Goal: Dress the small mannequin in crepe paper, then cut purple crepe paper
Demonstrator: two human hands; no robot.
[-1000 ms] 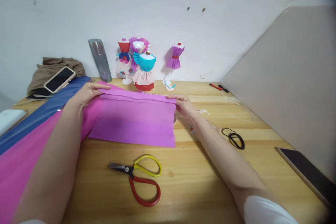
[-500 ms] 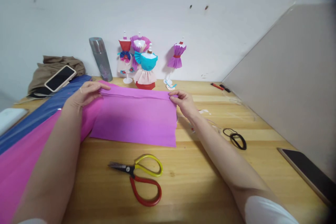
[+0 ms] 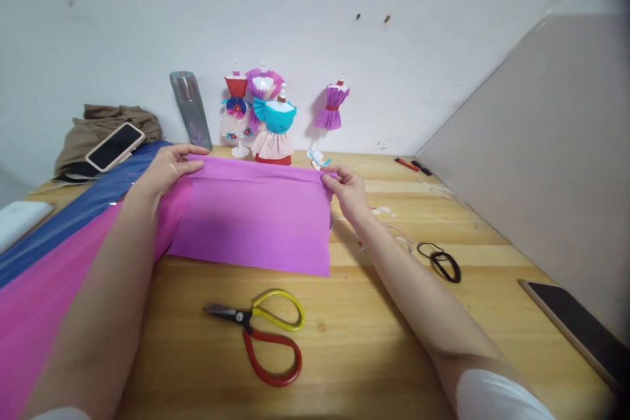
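Note:
A purple sheet is stretched between my two hands, its front part lying on the wooden table. My left hand pinches its far left corner, and my right hand pinches the far right corner. Along the far edge runs a narrow crease or fold. Pink material with a blue strip beside it passes under my left arm. Scissors with one yellow and one red handle lie nearer to me, blades pointing left.
Small dress forms in coloured dresses and a grey bottle stand by the wall. A phone rests on brown cloth at left. Black bands and another phone lie at right, markers farther back.
Both hands still pinch the sheet. The fold at its far edge looks flatter and less distinct, and my right hand has shifted slightly right.

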